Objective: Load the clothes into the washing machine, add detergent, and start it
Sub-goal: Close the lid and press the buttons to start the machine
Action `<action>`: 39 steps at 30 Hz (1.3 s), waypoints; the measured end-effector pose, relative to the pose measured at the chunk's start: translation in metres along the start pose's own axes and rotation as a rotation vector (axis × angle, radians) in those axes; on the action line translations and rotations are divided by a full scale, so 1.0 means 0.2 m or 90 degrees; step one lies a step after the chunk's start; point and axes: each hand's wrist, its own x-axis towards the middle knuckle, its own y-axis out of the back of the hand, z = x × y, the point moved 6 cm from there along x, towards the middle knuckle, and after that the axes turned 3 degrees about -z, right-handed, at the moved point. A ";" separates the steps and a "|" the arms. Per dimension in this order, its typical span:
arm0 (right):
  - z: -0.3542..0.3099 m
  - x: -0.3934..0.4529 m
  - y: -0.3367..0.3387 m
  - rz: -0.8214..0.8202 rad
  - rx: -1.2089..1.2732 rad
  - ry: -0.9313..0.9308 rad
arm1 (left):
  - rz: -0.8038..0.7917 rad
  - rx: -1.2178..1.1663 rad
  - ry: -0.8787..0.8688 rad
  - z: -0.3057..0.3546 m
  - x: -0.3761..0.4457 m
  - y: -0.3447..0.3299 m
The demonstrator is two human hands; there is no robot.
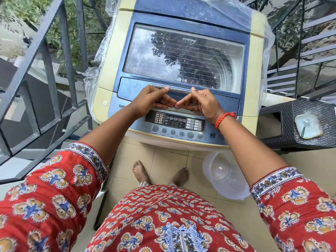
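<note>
Nearest the camera, red floral-printed sleeves (pixel 54 182) and two bare feet on a tiled floor (pixel 163 160) are seen, with an empty clear plastic tub (pixel 225 176) lying on the floor just beside the right foot. Directly ahead stands a top-loading washing machine (pixel 109 57), cream at the sides and blue on top, partly draped in clear plastic sheeting (pixel 92 80). Its control panel (pixel 175 124) is set along the near edge, with a row of round buttons and a start/pause button (pixel 212 135) at the right. The glass lid (pixel 183 57) is closed; tree and sky are reflected in it, and the ribbed drum is visible beneath. The lid's handle bar (pixel 179 89) lies at the near edge of the lid, under both hands. The left hand (pixel 154 98) is curled, thumb laid on the handle, fingers tucked below. The right hand (pixel 201 102), a red thread at its wrist, is curled likewise, thumb on the handle. The fingertips of both meet between them. To the right, a dark woven stool (pixel 291 128) carries a small dish. Railings are seen at left, stairs beyond.
</note>
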 end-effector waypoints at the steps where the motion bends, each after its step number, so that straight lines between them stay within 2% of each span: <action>1: 0.00 0.00 0.00 0.000 0.000 0.000 | 0.001 0.000 0.000 0.00 0.00 0.00; 39: 0.02 0.01 0.00 0.006 0.021 -0.004 | 0.003 -0.018 -0.001 -0.01 0.01 0.00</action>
